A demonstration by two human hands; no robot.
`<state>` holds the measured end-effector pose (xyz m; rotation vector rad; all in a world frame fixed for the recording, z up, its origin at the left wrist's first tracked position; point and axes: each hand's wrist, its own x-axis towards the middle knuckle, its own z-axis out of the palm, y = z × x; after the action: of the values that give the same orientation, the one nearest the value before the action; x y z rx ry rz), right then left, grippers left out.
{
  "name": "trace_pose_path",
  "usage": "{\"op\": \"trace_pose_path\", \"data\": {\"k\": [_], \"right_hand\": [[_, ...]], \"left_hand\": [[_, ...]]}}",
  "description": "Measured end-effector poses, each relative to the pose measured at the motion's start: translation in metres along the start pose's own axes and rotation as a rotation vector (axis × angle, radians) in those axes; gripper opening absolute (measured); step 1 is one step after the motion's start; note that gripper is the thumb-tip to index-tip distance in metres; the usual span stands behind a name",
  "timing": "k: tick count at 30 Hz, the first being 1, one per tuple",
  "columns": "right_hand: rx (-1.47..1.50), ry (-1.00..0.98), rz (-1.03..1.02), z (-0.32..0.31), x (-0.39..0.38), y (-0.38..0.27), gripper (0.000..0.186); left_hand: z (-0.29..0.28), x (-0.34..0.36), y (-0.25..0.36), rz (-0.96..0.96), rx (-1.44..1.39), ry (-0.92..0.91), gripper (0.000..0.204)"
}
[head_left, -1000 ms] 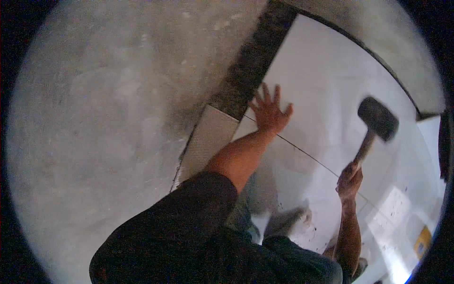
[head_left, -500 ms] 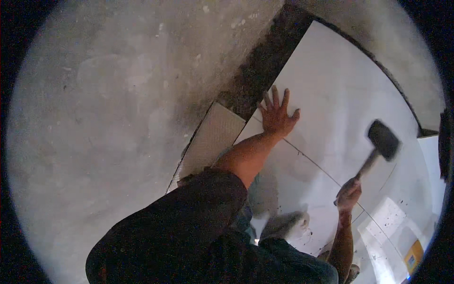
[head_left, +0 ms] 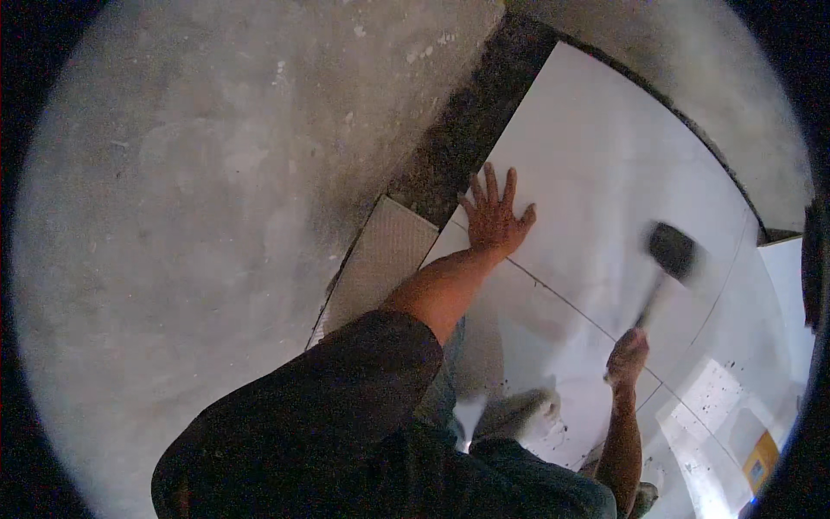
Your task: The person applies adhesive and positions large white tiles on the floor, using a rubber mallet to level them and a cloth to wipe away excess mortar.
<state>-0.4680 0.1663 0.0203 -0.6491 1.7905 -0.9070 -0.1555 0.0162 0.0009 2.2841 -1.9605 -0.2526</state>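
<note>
A large white floor tile lies at the far right, meeting other white tiles along thin dark joints. My left hand rests flat on it with fingers spread, close to its left edge and just beyond the joint. In my right hand is a rubber mallet, gripped round its handle. The mallet's black head is blurred by motion and hangs over the right part of the same tile; whether it touches the surface I cannot tell.
Left of the tiles runs a strip of dark mortar bed, with a narrow tile piece showing a ribbed face beside it. A grey concrete wall takes up the left. Dark crumbs and a yellow packet lie at the lower right.
The mallet head has swung a little leftward, and my right hand has shifted slightly the same way. My left hand stays flat on the tile. The whole view has drifted slightly.
</note>
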Motion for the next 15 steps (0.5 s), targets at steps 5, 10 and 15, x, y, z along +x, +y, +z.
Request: {"op": "trace_pose_path", "data": {"k": [5,10,15], "right_hand": [[-0.308,0.048,-0.148,0.001,-0.012,-0.024,0.043],[-0.354,-0.075,-0.132,-0.004,0.004,-0.025,0.036],[-0.219,-0.063,-0.189,0.002,0.004,-0.004,0.034]], "left_hand": [[0.008,-0.021,-0.017,-0.052,0.059,-0.079,0.079],[0.004,-0.008,-0.011,-0.025,0.044,-0.038,0.077],[0.004,-0.013,-0.010,0.357,0.084,-0.001,0.073]]}}
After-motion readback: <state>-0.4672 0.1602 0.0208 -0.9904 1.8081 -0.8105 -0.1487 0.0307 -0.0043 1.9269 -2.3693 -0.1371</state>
